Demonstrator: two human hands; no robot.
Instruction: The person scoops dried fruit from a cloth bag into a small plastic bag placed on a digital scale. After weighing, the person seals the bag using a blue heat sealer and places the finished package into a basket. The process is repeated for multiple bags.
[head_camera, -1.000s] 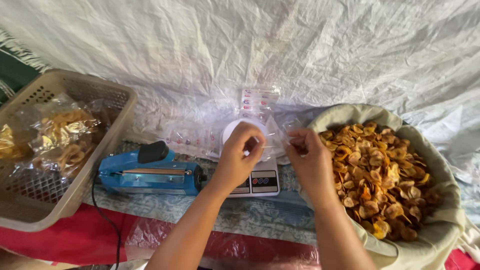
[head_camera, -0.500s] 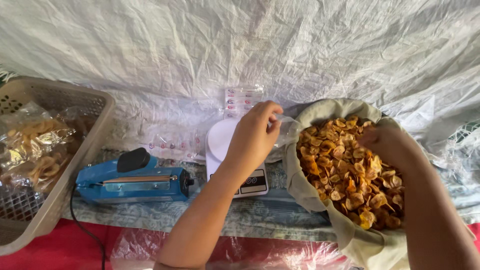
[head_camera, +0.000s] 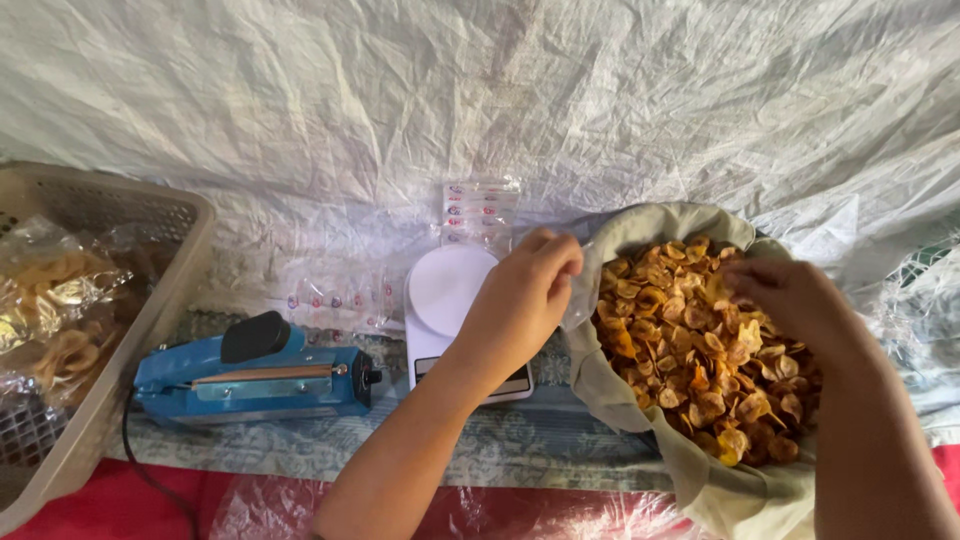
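Observation:
My left hand (head_camera: 525, 290) pinches a thin clear plastic bag (head_camera: 580, 300) at the left rim of a cloth-lined bowl (head_camera: 650, 225), just right of a white kitchen scale (head_camera: 445, 290). The bowl is heaped with golden fried chips (head_camera: 690, 350). My right hand (head_camera: 785, 295) reaches over the pile with fingers curled down onto the chips; whether it grips any is hard to tell.
A blue heat sealer (head_camera: 255, 375) with a black knob lies left of the scale. A beige plastic basket (head_camera: 110, 330) at far left holds bagged chips. Empty clear bags (head_camera: 345, 295) lie behind the sealer. White woven sheeting (head_camera: 480, 100) covers the back; red cloth (head_camera: 90, 505) lies in front.
My right hand left the bag and moved right over the chips. My left hand carried the bag from above the scale to the bowl's rim. The view shifted right.

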